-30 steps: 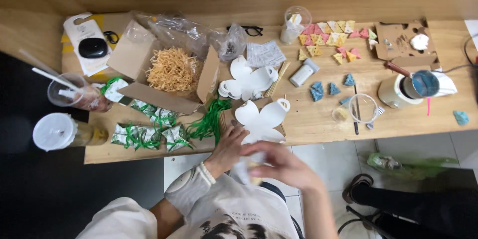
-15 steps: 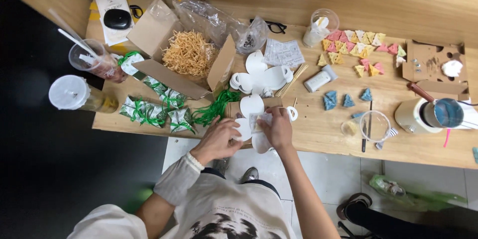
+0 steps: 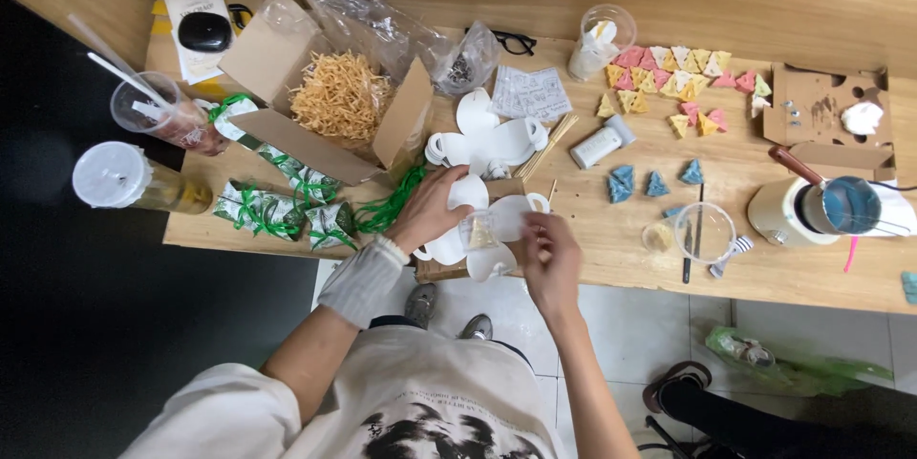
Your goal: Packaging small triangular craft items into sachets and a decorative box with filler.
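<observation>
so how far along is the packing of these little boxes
Done: a few green-ribboned packets lie at the table's left edge. In hand: the left hand and right hand work a white flower-shaped blank. Left: a stack of flat white blanks and many coloured triangles.

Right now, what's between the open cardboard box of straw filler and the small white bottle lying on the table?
In the head view, a stack of white flower-shaped paper cutouts lies between the cardboard box and the white bottle, with thin wooden sticks just beside the bottle.
</observation>
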